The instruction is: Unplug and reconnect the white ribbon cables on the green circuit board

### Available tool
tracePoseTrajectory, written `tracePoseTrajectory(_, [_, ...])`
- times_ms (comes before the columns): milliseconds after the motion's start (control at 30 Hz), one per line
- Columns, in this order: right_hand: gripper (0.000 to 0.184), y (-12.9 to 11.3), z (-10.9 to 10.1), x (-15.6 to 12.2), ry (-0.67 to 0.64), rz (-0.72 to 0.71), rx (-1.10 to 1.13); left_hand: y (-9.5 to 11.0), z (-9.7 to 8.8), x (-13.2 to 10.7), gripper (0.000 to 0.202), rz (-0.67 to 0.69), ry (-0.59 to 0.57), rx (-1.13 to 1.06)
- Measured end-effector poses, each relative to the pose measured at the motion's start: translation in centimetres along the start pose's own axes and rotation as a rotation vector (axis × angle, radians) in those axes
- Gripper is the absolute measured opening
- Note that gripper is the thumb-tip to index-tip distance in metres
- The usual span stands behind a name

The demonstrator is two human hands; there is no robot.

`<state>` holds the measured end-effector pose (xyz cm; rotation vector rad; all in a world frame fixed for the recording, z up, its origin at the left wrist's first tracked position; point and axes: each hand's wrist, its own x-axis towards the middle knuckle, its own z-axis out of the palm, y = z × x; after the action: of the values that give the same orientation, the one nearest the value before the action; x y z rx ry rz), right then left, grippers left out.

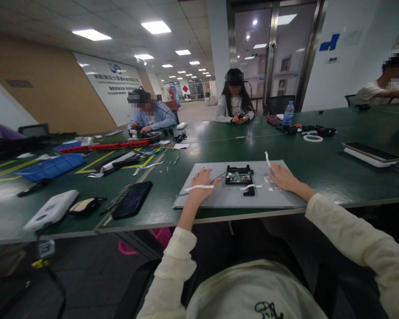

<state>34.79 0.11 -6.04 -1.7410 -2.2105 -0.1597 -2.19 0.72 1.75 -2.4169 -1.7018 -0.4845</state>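
Note:
In front of me a flat grey panel (216,200) lies at the table's edge. A black bracket (250,169) with a green circuit board (237,177) sits on it, and a thin grey cable (220,176) runs off its left side. My left hand (202,181) rests on the panel beside that cable, fingers apart. Across its wrist lies a white strip (199,187). At the panel's right part my right hand (283,176) pinches another narrow white strip (267,158), which sticks up from the fingertips. A third white strip (251,187) crosses the bracket's lower arm.
Left of the panel lie a black phone (133,199), a white device (52,209) and a blue tray (53,167). On the right are a phone on a white stand (370,155), a white ring (313,138) and a water bottle (288,113). Several people sit around the table.

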Motion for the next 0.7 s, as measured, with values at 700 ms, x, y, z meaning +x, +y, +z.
tracePoseTrajectory(700, [0.034, -0.7, 0.5, 2.3, -0.015, -0.005, 0.07, -4.6, -0.2, -9.0, 0.034, -0.241, 0.253, 0.072])
